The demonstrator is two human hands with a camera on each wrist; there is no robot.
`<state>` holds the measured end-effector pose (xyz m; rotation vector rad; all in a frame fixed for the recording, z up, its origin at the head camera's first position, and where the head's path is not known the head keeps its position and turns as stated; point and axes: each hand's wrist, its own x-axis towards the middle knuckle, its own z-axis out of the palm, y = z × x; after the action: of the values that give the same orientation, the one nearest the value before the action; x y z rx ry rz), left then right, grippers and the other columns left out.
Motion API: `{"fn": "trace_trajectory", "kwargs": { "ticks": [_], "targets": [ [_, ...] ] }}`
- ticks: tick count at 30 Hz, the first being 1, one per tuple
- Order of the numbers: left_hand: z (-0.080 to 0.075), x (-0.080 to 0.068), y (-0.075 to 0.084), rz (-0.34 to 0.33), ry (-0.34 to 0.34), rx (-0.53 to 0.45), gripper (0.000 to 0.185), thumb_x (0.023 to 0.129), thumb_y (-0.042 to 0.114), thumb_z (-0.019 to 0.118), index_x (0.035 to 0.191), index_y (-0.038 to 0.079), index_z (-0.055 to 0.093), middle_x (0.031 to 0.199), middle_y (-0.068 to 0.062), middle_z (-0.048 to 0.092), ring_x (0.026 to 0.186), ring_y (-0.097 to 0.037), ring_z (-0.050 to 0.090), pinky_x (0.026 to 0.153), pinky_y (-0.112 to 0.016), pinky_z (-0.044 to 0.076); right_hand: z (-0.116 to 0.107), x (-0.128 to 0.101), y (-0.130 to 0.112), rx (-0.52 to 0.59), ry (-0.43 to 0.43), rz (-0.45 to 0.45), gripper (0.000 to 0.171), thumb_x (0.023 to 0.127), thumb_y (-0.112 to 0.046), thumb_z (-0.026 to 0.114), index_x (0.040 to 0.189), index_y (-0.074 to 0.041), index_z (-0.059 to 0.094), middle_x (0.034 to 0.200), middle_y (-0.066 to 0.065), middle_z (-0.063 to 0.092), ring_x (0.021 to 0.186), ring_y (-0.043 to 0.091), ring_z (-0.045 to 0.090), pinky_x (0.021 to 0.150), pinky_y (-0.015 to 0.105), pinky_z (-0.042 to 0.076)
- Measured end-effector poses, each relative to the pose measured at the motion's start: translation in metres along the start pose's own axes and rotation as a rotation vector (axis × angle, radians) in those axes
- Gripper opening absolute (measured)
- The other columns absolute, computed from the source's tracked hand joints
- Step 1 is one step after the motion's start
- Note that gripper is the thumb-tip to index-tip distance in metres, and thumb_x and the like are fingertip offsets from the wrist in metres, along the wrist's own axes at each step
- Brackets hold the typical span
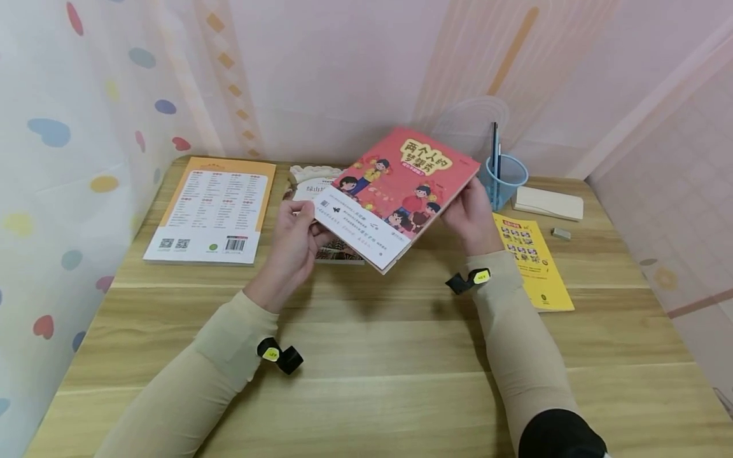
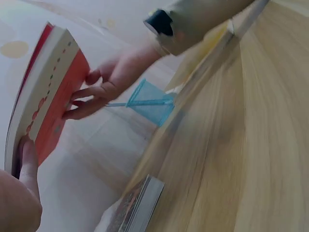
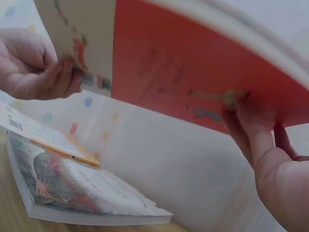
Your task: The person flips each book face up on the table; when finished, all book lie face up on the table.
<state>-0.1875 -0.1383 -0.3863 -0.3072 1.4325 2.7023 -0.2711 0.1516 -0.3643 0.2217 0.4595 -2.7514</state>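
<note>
A red picture-covered book with a white band along its bottom is held tilted above the table. My left hand pinches its lower left corner, thumb on the front cover and fingers beneath. My right hand supports the book from behind near the right edge. In the left wrist view, the right hand's fairly straight, spread fingers touch the red back cover, and no thumb shows on the front. Partly hidden below the held book, an illustrated book with a pale scalloped edge lies on the table.
An orange-and-white book lies at the left. To the right stand a blue mesh pencil cup with pens, a cream-coloured case or pad, a small grey block and a yellow booklet. Patterned curtains line the table's back and sides.
</note>
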Motion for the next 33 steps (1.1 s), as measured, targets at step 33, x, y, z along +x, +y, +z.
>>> {"fn": "trace_trajectory", "kwargs": {
  "ticks": [33],
  "targets": [
    [-0.002, 0.002, -0.013, -0.173, -0.275, 0.387, 0.029, 0.11, 0.013, 0.043, 0.137, 0.005, 0.042, 0.116, -0.016, 0.069, 0.092, -0.019, 0.071, 0.08, -0.029, 0.06, 0.011, -0.003, -0.015, -0.27, -0.04, -0.154, 0.047, 0.106, -0.024, 0.056, 0.15, -0.014, 0.044, 0.15, 0.008, 0.052, 0.137, 0.022, 0.05, 0.108, 0.035, 0.046]
  ]
}}
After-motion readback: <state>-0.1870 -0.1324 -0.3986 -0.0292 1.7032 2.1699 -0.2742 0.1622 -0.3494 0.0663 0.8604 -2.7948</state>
